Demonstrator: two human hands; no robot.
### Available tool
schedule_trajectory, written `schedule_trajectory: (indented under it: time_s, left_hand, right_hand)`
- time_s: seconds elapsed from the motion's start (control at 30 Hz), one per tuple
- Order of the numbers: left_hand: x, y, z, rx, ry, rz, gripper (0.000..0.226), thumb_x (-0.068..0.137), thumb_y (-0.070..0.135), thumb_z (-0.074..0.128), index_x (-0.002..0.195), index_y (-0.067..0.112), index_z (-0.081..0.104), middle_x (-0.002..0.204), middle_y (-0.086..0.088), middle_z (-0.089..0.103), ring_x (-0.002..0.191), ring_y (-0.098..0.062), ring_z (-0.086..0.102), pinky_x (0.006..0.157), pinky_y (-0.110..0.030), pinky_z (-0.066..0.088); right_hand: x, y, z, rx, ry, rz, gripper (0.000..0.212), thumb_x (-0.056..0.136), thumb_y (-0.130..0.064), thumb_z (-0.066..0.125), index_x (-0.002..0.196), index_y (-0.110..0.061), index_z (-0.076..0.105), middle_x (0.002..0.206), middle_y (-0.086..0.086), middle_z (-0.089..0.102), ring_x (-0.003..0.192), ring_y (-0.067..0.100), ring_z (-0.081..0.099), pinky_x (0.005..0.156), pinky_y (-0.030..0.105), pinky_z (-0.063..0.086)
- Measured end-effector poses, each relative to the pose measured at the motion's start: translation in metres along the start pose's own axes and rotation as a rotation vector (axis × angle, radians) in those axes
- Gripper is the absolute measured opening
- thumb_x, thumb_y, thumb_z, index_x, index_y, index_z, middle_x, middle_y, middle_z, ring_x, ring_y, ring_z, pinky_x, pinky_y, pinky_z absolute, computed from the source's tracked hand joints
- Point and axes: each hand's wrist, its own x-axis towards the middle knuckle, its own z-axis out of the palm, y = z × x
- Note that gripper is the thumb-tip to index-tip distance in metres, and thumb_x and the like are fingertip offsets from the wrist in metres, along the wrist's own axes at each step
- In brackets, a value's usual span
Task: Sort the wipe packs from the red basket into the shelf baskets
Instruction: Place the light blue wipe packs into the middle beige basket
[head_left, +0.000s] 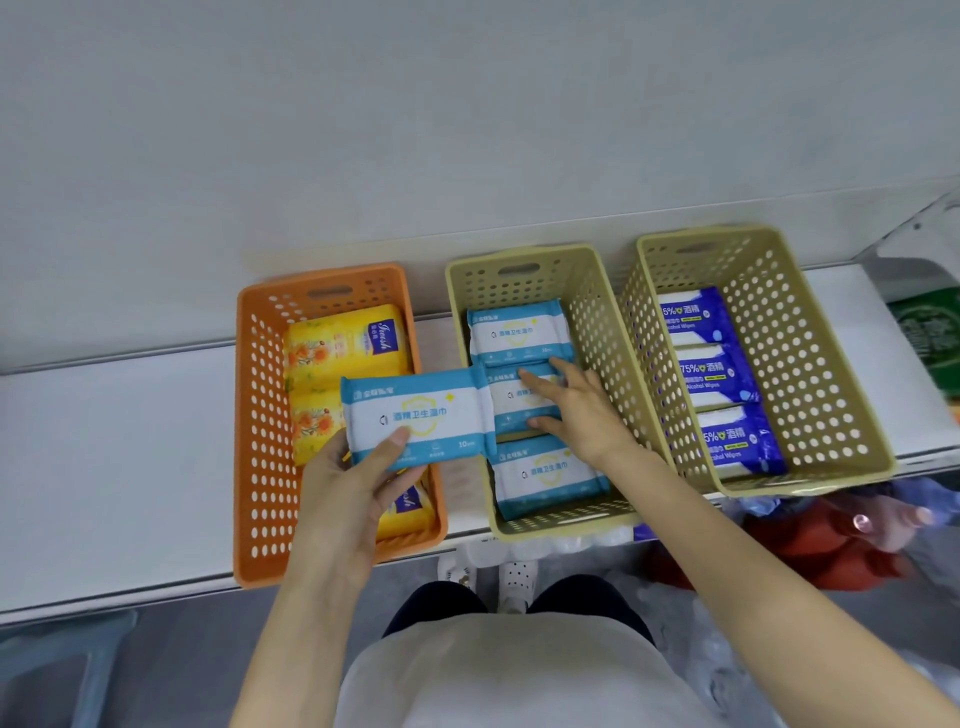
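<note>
Gripped blue-white plastic wipe pack (415, 415) in left hand (353, 483), centre frame; pressed flat right hand (576, 410) on matching packs (519, 332) in beige perforated basket (597, 322), seemingly clearing room.

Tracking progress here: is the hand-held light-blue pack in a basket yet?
Out: the left hand grips the light-blue pack above the orange basket.
</note>
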Motion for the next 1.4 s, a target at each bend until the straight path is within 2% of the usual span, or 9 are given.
schedule_trajectory:
  time_s: [0.17, 0.3, 0.37, 0.57, 0.7, 0.8, 0.87, 0.97, 1.4]
  left_hand:
    - [-0.003, -0.005, 0.004, 0.02, -0.005, -0.021, 0.03, 0.083, 0.006, 0.067, 0.11, 0.016, 0.061, 0.106, -0.008, 0.07, 0.098, -0.02, 0.069, 0.066, -0.027, 0.06]
    - [-0.008, -0.006, 0.009, 0.024, -0.054, 0.009, 0.028, 0.083, 0.004, 0.065, 0.108, 0.018, 0.062, 0.097, -0.002, 0.073, 0.09, -0.017, 0.072, 0.066, -0.027, 0.06]
    - [-0.012, -0.009, 0.017, 0.03, -0.116, 0.036, 0.024, 0.086, 0.006, 0.063, 0.105, 0.02, 0.063, 0.093, 0.003, 0.075, 0.09, -0.014, 0.072, 0.068, -0.027, 0.06]
    - [-0.016, -0.021, 0.041, 0.285, -0.248, 0.162, 0.007, 0.086, 0.012, 0.065, 0.09, 0.018, 0.067, 0.089, 0.001, 0.075, 0.087, -0.01, 0.07, 0.077, -0.032, 0.059]
    - [-0.006, -0.038, 0.032, 0.673, -0.059, 0.499, 0.006, 0.086, 0.03, 0.067, 0.091, 0.029, 0.064, 0.094, 0.013, 0.068, 0.092, -0.005, 0.061, 0.081, -0.031, 0.05]
    - [-0.002, -0.052, 0.02, 0.943, 0.081, 0.697, 0.044, 0.087, 0.047, 0.056, 0.124, 0.025, 0.054, 0.123, 0.009, 0.049, 0.114, 0.0, 0.037, 0.094, -0.021, 0.031]
    - [-0.003, -0.061, 0.019, 0.967, 0.048, 0.634, 0.063, 0.089, 0.053, 0.054, 0.141, 0.021, 0.036, 0.141, 0.003, 0.039, 0.126, -0.001, 0.03, 0.103, -0.023, 0.03]
    - [-0.005, -0.07, 0.024, 1.07, 0.02, 0.572, 0.082, 0.083, 0.062, 0.044, 0.15, 0.023, 0.016, 0.156, 0.003, 0.022, 0.141, -0.011, 0.025, 0.104, -0.033, 0.035]
    - [-0.002, -0.075, 0.024, 1.334, 0.106, 0.635, 0.08, 0.087, 0.061, 0.042, 0.152, 0.024, 0.012, 0.159, 0.003, 0.017, 0.14, -0.016, 0.031, 0.082, -0.038, 0.052]
  right_hand:
    - [-0.001, -0.002, -0.005, 0.048, -0.025, 0.019, 0.057, 0.094, -0.031, 0.055, 0.146, -0.03, 0.033, 0.157, 0.006, 0.017, 0.139, 0.025, 0.021, 0.116, 0.034, 0.017]
    - [-0.024, -0.016, -0.051, 0.69, 0.118, 0.003, 0.037, 0.095, -0.023, 0.054, 0.132, -0.025, 0.054, 0.14, -0.002, 0.05, 0.128, 0.01, 0.046, 0.102, 0.02, 0.037]
    - [-0.042, -0.034, -0.075, 0.941, -0.02, -0.09, 0.03, 0.094, -0.021, 0.056, 0.123, -0.028, 0.06, 0.126, -0.009, 0.062, 0.115, 0.002, 0.057, 0.093, 0.016, 0.046]
    - [-0.038, -0.051, -0.088, 0.643, -0.31, -0.282, 0.027, 0.08, -0.005, 0.072, 0.104, -0.016, 0.066, 0.104, 0.007, 0.07, 0.092, 0.01, 0.063, 0.086, 0.026, 0.051]
    - [-0.027, -0.037, -0.102, 0.512, -0.428, -0.29, 0.006, 0.083, -0.005, 0.068, 0.082, -0.011, 0.068, 0.082, -0.001, 0.068, 0.077, 0.003, 0.06, 0.068, 0.022, 0.05]
    - [-0.008, -0.021, -0.098, 0.208, -0.401, -0.286, 0.012, 0.085, -0.01, 0.069, 0.079, -0.021, 0.067, 0.075, -0.01, 0.064, 0.07, 0.0, 0.055, 0.065, 0.023, 0.044]
    - [0.002, -0.016, -0.078, -0.038, -0.482, -0.258, 0.008, 0.086, -0.016, 0.068, 0.094, -0.016, 0.069, 0.086, -0.004, 0.065, 0.081, 0.012, 0.057, 0.072, 0.03, 0.044]
    - [0.005, -0.017, -0.041, -0.107, -0.573, -0.188, 0.022, 0.089, -0.019, 0.065, 0.11, -0.012, 0.066, 0.096, -0.002, 0.06, 0.089, 0.013, 0.051, 0.073, 0.023, 0.036]
    - [-0.005, -0.005, -0.017, -0.177, -0.287, -0.285, 0.028, 0.084, -0.029, 0.07, 0.107, -0.017, 0.061, 0.109, 0.004, 0.064, 0.099, 0.02, 0.056, 0.08, 0.035, 0.047]
